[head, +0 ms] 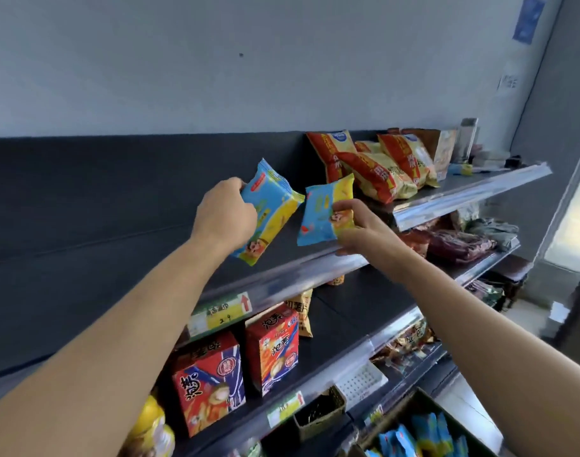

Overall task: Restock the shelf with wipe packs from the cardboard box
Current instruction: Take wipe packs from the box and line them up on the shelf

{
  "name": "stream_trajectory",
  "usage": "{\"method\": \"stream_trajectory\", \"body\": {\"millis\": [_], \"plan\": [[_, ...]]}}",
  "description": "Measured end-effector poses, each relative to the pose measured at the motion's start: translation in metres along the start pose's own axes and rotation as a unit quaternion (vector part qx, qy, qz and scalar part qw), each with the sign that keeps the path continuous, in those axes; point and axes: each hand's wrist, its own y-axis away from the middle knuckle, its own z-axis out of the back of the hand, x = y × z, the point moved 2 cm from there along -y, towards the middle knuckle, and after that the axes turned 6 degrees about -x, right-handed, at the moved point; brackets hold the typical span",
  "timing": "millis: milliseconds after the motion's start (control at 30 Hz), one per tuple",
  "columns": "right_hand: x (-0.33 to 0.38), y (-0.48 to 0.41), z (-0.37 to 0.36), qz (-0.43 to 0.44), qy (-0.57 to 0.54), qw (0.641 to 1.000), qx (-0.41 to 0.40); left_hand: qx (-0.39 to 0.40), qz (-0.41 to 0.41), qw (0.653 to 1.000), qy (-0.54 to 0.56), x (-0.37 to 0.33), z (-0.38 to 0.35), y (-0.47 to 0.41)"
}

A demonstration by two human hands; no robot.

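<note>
Left hand point(226, 216) clenched round a blue-and-yellow plastic wipe pack point(270, 206), tilted above the dark top shelf point(117, 232); second matching pack point(321, 216) just beside it, pinched by right hand point(358, 230); red-and-yellow snack bags point(374, 173) further right; open cardboard box point(410, 402) low right.

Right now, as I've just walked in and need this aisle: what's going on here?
A person is restocking. The left hand grips one blue-and-yellow wipe pack and the right hand pinches a second pack, both held over the top shelf, left of the red snack bags. More packs stand in the cardboard box, lower right.
</note>
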Motion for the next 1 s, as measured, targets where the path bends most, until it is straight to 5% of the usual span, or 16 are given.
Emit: {"method": "stream_trajectory", "body": {"millis": [167, 400, 600, 1000], "plan": [[0.017, -0.047, -0.045, 0.032, -0.029, 0.994, -0.102, -0.042, 0.064, 0.996, -0.045, 0.035, 0.031, -0.012], [0.035, -0.094, -0.114, -0.024, -0.126, 0.991, 0.032, -0.084, 0.148, 0.981, -0.09, 0.073, 0.063, -0.019], [0.044, -0.115, -0.169, -0.122, -0.25, 0.954, 0.108, -0.128, 0.201, 0.958, -0.157, 0.105, 0.085, -0.012], [0.086, -0.135, -0.273, -0.13, -0.307, 0.936, 0.109, -0.172, 0.231, 0.93, -0.23, 0.191, 0.148, -0.03]]}}
